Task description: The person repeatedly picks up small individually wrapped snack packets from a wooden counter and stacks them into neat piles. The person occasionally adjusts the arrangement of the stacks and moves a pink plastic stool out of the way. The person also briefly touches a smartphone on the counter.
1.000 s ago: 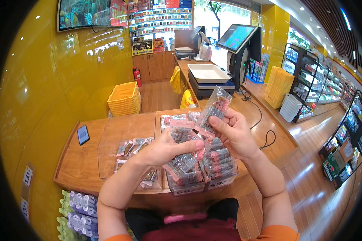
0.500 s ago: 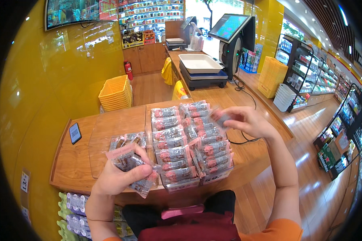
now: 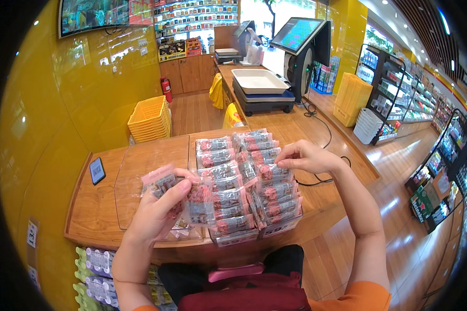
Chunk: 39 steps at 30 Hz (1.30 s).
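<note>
Small clear-wrapped packets with pink and grey printing, their contents not plain, stand in two columns on the wooden counter: a left column [image 3: 224,184] and a right column [image 3: 277,205]. My left hand [image 3: 158,212] is closed around a few such packets [image 3: 200,205], held above the counter just left of the columns. My right hand [image 3: 312,157] pinches the edge of a packet [image 3: 273,172] in the right column, thumb and forefinger at its right end. Partly hidden beneath my left hand, more packaging lies on the counter.
A phone [image 3: 97,170] lies at the counter's left. Farther off stand a scale with a white tray [image 3: 259,81] and a touchscreen [image 3: 300,35], with a black cable [image 3: 327,136] running down the right side. Yellow baskets [image 3: 149,118] are stacked beyond the counter. Price cards [image 3: 281,227] front the columns.
My right hand has come down from above the right column, and its packet now rests among the others. My left hand has shifted slightly right and up, turning its packets toward the columns.
</note>
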Available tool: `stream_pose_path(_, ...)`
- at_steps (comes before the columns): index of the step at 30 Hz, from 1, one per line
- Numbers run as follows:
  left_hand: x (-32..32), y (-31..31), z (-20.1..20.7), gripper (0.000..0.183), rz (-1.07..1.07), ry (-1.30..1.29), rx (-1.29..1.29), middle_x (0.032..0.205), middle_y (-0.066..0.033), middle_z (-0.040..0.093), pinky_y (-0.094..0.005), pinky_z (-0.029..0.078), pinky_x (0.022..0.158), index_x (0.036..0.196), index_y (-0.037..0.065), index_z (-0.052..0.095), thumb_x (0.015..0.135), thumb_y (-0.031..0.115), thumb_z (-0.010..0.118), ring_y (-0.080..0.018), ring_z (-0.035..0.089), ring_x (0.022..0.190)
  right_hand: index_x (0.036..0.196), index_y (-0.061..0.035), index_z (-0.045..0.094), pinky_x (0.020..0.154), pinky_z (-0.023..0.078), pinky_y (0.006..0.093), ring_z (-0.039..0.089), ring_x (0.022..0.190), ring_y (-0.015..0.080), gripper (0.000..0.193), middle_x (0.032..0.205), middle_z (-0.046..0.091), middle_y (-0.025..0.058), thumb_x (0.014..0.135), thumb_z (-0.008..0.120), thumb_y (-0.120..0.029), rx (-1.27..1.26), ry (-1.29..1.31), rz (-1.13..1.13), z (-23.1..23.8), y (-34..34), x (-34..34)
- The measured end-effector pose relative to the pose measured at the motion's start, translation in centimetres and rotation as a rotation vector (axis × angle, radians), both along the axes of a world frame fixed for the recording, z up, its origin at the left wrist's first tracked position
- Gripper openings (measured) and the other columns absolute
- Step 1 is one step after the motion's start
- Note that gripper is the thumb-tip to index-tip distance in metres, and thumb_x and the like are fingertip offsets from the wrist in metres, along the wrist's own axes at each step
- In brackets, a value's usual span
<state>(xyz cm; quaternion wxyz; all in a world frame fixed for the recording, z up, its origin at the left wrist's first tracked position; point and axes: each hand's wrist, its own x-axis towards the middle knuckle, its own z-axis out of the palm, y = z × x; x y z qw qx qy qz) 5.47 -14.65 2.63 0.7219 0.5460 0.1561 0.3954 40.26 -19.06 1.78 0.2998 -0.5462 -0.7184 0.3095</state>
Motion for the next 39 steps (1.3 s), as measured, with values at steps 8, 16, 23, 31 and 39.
stream_pose_path(8, 1.1, 1.5, -0.8, 0.020, 0.025, -0.023, -0.058, 0.094, -0.0026, 0.063, -0.0233, 0.048, 0.067, 0.108, 0.004, 0.060, 0.091, 0.016, 0.061, -0.0068, 0.058, 0.084, 0.095, -0.0022, 0.069, 0.066, 0.047, 0.0294, 0.060, 0.076, 0.0165, 0.021, 0.083, 0.065, 0.0073, 0.086, 0.067, -0.021, 0.041, -0.308, 0.027, 0.7, -1.0, -1.6)
stream_pose_path(16, 2.6, 1.4, -0.4, 0.024, 0.084, 0.003, -0.060, 0.093, -0.0024, 0.065, -0.0242, 0.051, 0.070, 0.109, 0.002, 0.062, 0.090, 0.017, 0.063, -0.0093, 0.061, 0.080, 0.107, -0.0077, 0.068, 0.078, 0.046, 0.0323, 0.059, 0.088, 0.0230, 0.029, 0.097, 0.063, 0.0099, 0.082, 0.070, -0.023, 0.123, -0.447, 0.025, 1.4, -1.9, -1.9)
stream_pose_path(23, 3.3, 1.7, -1.4, 0.030, 0.046, 0.048, -0.032, 0.092, -0.0037, 0.065, -0.0234, 0.050, 0.068, 0.113, 0.001, 0.061, 0.088, 0.017, 0.066, -0.0100, 0.061, 0.079, 0.116, -0.0061, 0.063, 0.075, 0.046, 0.0258, 0.056, 0.081, 0.0096, 0.027, 0.093, 0.065, 0.0038, 0.092, 0.059, -0.018, 0.305, 0.063, -0.095, 2.5, -2.9, -5.3)
stream_pose_path(31, 3.9, 0.8, -1.2, 0.033, 0.051, 0.059, 0.022, 0.094, -0.0055, 0.065, -0.0245, 0.050, 0.069, 0.120, 0.001, 0.055, 0.094, 0.019, 0.058, -0.0106, 0.060, 0.079, 0.106, 0.0006, 0.063, 0.074, 0.046, 0.0228, 0.054, 0.080, 0.0063, 0.020, 0.090, 0.062, 0.0002, 0.093, 0.058, -0.013, 0.257, 0.385, -0.102, 2.2, -2.5, -5.5)
stream_pose_path(39, 2.7, 2.1, -2.0, 0.023, 0.025, -0.054, -0.075, 0.088, -0.0042, 0.059, -0.0269, 0.047, 0.063, 0.109, 0.004, 0.055, 0.097, 0.023, 0.051, -0.0128, 0.057, 0.074, 0.101, -0.0001, 0.062, 0.069, 0.043, 0.0246, 0.051, 0.074, 0.0081, 0.016, 0.085, 0.061, 0.0018, 0.093, 0.056, -0.012, 0.327, -0.065, -0.281, -0.5, -1.3, -0.3)
